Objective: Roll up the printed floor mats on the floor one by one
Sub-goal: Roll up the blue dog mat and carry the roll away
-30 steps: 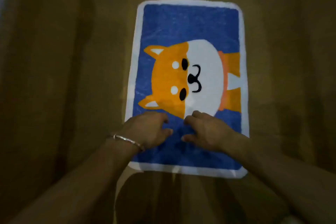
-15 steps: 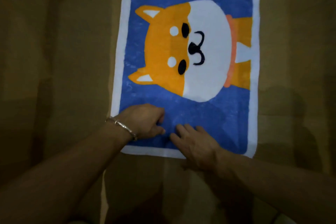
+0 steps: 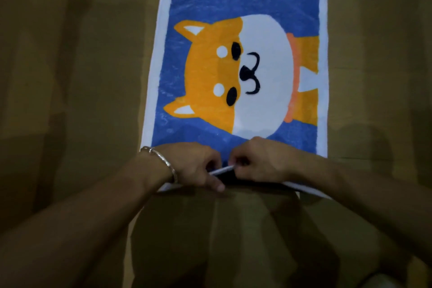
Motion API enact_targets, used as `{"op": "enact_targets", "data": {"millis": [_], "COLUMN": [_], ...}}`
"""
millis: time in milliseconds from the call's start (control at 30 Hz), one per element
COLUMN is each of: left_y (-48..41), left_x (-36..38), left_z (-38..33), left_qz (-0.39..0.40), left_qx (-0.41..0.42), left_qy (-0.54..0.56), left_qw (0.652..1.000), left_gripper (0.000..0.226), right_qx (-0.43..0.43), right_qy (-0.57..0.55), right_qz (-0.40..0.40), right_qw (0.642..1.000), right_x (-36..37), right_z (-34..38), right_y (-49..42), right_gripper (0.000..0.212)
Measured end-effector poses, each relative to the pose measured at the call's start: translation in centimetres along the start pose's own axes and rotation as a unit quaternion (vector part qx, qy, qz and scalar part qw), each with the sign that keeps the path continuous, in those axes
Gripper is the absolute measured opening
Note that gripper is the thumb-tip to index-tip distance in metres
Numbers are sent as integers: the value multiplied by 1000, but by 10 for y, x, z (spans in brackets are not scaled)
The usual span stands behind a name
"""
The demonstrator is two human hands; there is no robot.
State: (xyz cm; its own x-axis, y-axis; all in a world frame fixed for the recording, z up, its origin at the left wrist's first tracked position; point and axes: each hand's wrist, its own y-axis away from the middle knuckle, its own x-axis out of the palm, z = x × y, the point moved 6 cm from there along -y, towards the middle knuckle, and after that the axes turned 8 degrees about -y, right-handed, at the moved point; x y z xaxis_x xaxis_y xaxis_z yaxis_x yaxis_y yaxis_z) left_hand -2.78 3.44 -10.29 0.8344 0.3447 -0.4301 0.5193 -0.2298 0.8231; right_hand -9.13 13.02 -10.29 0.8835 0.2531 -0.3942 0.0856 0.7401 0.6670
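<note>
Since the frame half a second before, both hands had drawn back from the blue field to the mat's near edge and lifted it, where it had lain flat. Dim brown floor [image 3: 70, 77] filled the view, with the arms' shadows on it near the bottom. On it lay the mat [image 3: 233, 2], flat for most of its length and running away from the person, blue with a white border and an orange-and-white dog print [image 3: 245, 77] lying sideways. Its near edge [image 3: 222, 170] was raised off the floor and turned toward the print, with a dark underside showing beneath the white border. At the middle of that edge the left hand [image 3: 194, 163] gripped it, fingers curled over the top and thumb below. Just beside it, almost touching, the right hand [image 3: 261, 161] pinched the same edge with curled fingers. A metal bracelet [image 3: 163, 161] circled the left wrist.
</note>
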Motion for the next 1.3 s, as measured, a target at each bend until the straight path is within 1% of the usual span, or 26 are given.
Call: {"op": "enact_targets", "data": {"millis": [67, 133, 167, 267, 333, 400, 467, 500, 533, 600, 633, 667, 767, 800, 867, 900, 933, 967, 1000, 1033, 1100, 1167, 1233, 1267, 1300], "left_y": [-2, -5, -6, -11, -13, -14, -14, -14, -14, -8, -5, -2, -1, -3, -7, -8, -6, -5, -3, -2, 0, 0, -3, -4, -9], "left_x": [-7, -13, -15, -22, -28, -34, -37, -38, -38, -38, -36, -33, -22, -19, -18, -19, -22, -24, -25, -25, -19, -10, -4, -4, -2], "left_z": [-2, -2, -3, -3, 0, 5, 5, 3, 2, -1, -2, -3, -12, -14, -20, -19, -18, -17, -14, -13, -13, -16, -20, -21, -21], "left_qz": [-43, -75, -89, -138, -165, -187, -211, -227, -246, -278, -288, -297, -316, -324, -350, -354, -359, -365, -367, -375, -383, -405, -390, -381, -366], "left_qx": [-6, -18, -22, -26, -31, -31, -13, 1, 13, 18, 19, 19, -3, -15, -12, -9, -7, -8, -11, -8, 0, 6, -14, -22, -31], "left_qy": [-9, -27, -36, -70, -82, -78, -104, -120, -136, -182, -216, -249, -311, -312, -304, -296, -284, -280, -285, -291, -306, -325, -334, -335, -333], "left_qw": [999, 997, 995, 988, 982, 979, 972, 966, 960, 943, 933, 922, 896, 893, 886, 887, 889, 888, 885, 880, 871, 854, 858, 862, 868], "left_gripper": [21, 20, 21, 24, 22, 22, 24, 25, 32, 62, 72, 74, 63, 55, 30, 19, 15, 22, 29, 31, 26, 28, 34, 34, 28], "right_qx": [0, -15, -35, -95, -92, -69, -59, -61, -65, -64, -66, -57, -45, -51, -51, -36, -12, 15, 38, 51, 53, 59, 56, 53, 53], "right_qy": [-27, -5, 31, 183, 249, 275, 280, 283, 285, 264, 250, 238, 214, 214, 223, 230, 236, 245, 252, 263, 272, 231, 198, 190, 186], "right_qz": [-40, -89, -113, -168, -164, -153, -151, -159, -169, -168, -173, -178, -193, -201, -212, -220, -230, -237, -234, -225, -208, -183, -171, -168, -164], "right_qw": [999, 996, 993, 964, 950, 947, 946, 944, 941, 948, 950, 953, 957, 955, 950, 947, 944, 940, 938, 937, 938, 954, 964, 966, 967], "right_x": [-11, -15, -16, -15, -18, -17, -15, -15, -14, -15, -18, -19, -20, -18, -13, -10, -10, -10, -9, -8, -5, -3, -2, -3, -2], "right_z": [-4, -4, -1, 7, 9, 3, 2, 1, 1, 5, 7, 3, -2, -2, -1, -4, -6, -7, -6, -2, -2, -7, -11, -12, -14], "right_y": [2, 4, 4, 5, 7, 7, 8, 7, 5, 4, 5, 5, 3, 2, 2, 1, 2, 3, 4, 6, 6, 2, 0, 1, 1], "right_gripper": [7, 7, 10, 31, 51, 66, 71, 69, 64, 50, 46, 42, 28, 23, 18, 24, 36, 49, 58, 60, 47, 36, 30, 29, 27]}}
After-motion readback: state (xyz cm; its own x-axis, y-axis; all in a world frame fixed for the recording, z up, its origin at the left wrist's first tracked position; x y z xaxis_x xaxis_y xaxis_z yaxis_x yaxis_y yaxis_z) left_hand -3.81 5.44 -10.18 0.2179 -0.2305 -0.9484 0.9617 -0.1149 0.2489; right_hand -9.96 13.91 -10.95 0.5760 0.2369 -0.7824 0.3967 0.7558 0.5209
